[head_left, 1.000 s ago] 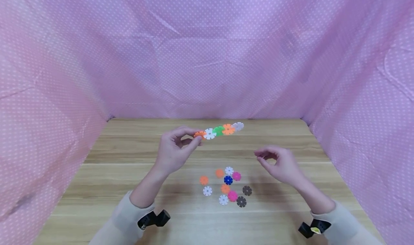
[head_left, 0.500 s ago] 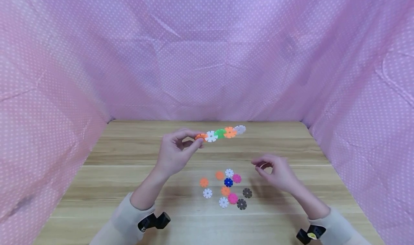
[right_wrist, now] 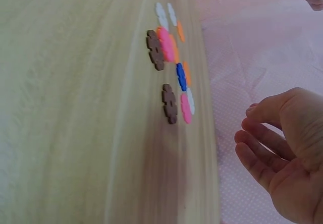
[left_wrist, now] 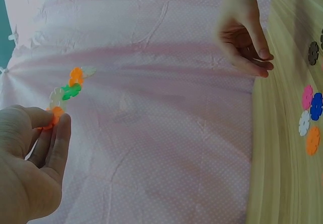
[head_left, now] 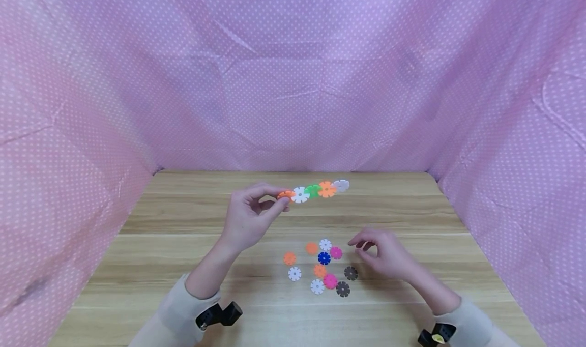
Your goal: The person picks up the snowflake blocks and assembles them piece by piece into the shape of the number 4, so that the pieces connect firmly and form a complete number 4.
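My left hand (head_left: pixel 249 217) pinches the orange end disc of a chain of notched plastic snowflake discs (head_left: pixel 313 191), held up above the table. From the fingers outward the chain runs orange, white, green, orange and pale white. My right hand (head_left: pixel 384 253) hovers just right of the loose discs, fingers loosely bent, nothing between them in the right wrist view. Closest to it lie a pink disc (head_left: pixel 336 253) and a brown disc (head_left: pixel 351 273). A blue disc (head_left: pixel 324 258) sits beside the pink one, with a white disc (head_left: pixel 325 244) behind.
More loose discs lie in the same cluster: an orange disc (head_left: pixel 289 258) at its left, a white disc (head_left: pixel 295 273) and a second brown disc (head_left: pixel 343 289) nearer the front. The wooden table (head_left: pixel 183 209) is enclosed by a pink dotted cloth (head_left: pixel 293 82).
My right hand has moved down and left, closer to the loose discs. The left hand keeps its pinch on the chain, almost still; the head view has shifted slightly.
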`<state>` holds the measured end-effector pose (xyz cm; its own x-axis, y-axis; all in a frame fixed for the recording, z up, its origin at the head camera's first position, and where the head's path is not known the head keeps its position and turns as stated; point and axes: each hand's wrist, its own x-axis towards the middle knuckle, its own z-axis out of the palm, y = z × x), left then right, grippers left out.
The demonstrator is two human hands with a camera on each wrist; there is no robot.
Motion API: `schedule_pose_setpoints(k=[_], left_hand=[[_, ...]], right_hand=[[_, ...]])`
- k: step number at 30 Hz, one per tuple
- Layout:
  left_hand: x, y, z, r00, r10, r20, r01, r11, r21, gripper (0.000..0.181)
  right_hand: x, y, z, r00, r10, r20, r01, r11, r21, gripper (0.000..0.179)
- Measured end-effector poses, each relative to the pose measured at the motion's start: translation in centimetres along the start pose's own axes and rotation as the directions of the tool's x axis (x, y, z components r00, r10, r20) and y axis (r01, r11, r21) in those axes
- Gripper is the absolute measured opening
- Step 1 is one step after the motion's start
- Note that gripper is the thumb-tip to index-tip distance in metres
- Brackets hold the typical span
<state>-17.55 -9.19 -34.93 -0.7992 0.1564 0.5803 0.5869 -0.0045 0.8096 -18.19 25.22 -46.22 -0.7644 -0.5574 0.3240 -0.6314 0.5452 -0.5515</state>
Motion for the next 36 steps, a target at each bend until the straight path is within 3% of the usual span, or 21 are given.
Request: schedule_pose_setpoints(k=[9,20,26,33,36], left_hand=[[0.0,-0.1,0.0,1.0,-0.004,0.006,0.004,1.0,0.001,0.016],[-0.1,0.2,-0.1,1.0,-0.008,0.008,0.008,1.0,0.01,0.017],[-0.3,0.4,0.0,1.0,-0.014,0.009,0.014,1.0,-0.003,0.017],[-0.4,0.4,0.0,1.0,-0.02,0.017,0.02,1.0,-0.002,0.017],[-0.3,0.4,-0.1,1.0,-0.016,0.018,0.016,1.0,-0.002,0.016]], right_hand=[[-0.5,-0.1,1.0,0.992,0.027,0.122,-0.026,1.0,-0.007,0.025],[-1.1,-1.1,1.9,0.941,0.137,0.31,-0.112,0.989,-0.098,0.032],[-1.3,-1.1,2.4,0.931,0.154,0.331,-0.102,0.98,-0.17,0.033],[-1.3,-1.4,2.7,0.946,0.083,0.315,-0.002,0.969,-0.247,0.03],[-1.3,-1.7,2.5,0.94,0.094,0.328,-0.007,0.966,-0.257,0.03]])
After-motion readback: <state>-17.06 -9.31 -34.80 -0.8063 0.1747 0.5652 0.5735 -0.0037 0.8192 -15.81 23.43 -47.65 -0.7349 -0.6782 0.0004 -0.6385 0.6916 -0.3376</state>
